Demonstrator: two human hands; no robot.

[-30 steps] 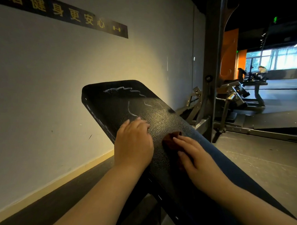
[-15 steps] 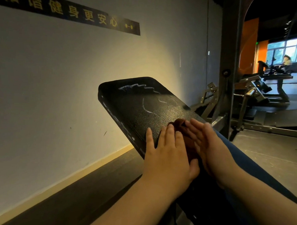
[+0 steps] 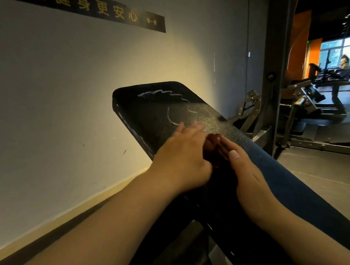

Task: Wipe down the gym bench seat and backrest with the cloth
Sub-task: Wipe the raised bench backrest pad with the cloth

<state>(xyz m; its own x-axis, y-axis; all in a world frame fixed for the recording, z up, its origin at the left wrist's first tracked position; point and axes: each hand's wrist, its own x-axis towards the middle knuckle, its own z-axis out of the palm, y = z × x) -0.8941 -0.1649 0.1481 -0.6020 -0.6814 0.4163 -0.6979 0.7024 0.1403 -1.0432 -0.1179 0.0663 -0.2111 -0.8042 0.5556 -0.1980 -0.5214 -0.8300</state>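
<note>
A gym, by all signs: black padded bench (image 3: 151, 103) under the left hand (image 3: 181, 160) and the right hand (image 3: 246, 170); steel rack upright (image 3: 272, 56) just beyond the right hand; more training machines (image 3: 310, 93) farther right; dark wall banner (image 3: 95, 6) with a small dumbbell sign (image 3: 151, 21) high above the left hand

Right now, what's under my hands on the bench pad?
A reddish-brown cloth shows between the left hand and right hand, on the black backrest. Its extent beneath them is hidden.
</note>
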